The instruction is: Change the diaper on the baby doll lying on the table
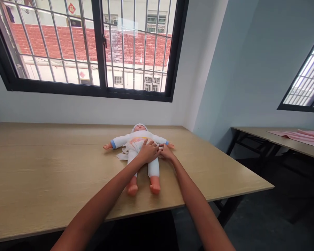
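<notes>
A baby doll (pixel 153 169) in white clothes with blue cuffs and a white cap lies on its back on the table, arms spread and feet towards me. Around its hips is a white diaper (pixel 136 144), with a pink and yellow band at the waist and ragged edges spread out at the left. My left hand (pixel 148 152) lies across the front of the diaper, fingers stretched towards its right side. Close beside it, my right hand (pixel 166 152) pinches the diaper's edge at the doll's right-hand hip in view. The fingertips partly hide that edge.
The doll rests on a wide wooden table (pixel 54 174) whose front edge runs below my forearms. A barred window (pixel 101 52) is in the wall behind. At the right, a second table (pixel 253 134) carries a pink striped cloth (pixel 300 136).
</notes>
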`<state>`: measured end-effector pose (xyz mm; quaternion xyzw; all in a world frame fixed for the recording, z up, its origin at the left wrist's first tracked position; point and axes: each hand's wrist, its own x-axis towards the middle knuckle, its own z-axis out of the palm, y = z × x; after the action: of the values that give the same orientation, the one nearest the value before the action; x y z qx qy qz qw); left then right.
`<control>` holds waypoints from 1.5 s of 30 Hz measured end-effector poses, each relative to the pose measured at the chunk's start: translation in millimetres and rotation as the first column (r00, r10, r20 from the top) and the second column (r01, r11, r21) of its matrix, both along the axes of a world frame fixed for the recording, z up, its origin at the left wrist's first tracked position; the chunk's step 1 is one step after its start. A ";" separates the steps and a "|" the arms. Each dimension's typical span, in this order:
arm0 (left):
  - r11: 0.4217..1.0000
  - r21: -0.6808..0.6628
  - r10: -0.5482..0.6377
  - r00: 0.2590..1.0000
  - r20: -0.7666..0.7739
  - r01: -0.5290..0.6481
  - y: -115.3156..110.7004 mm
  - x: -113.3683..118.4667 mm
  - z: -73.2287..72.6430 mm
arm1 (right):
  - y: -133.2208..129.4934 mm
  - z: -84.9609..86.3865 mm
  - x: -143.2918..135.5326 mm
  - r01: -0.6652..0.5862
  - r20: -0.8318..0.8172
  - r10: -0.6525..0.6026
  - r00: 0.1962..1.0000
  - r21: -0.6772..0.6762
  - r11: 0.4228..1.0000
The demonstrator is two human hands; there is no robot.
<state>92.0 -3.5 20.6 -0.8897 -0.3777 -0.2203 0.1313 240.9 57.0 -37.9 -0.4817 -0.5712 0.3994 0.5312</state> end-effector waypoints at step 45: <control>0.998 0.049 0.029 0.999 0.020 -0.030 5.5 -21.9 -17.2 | -13.4 34.5 8.3 -0.324 -0.605 0.321 0.728 0.109 0.940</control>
<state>70.1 2.0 3.4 -0.8783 -0.3866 -0.2363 0.1530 249.1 43.5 -3.4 -0.2199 -0.4410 0.6211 0.6094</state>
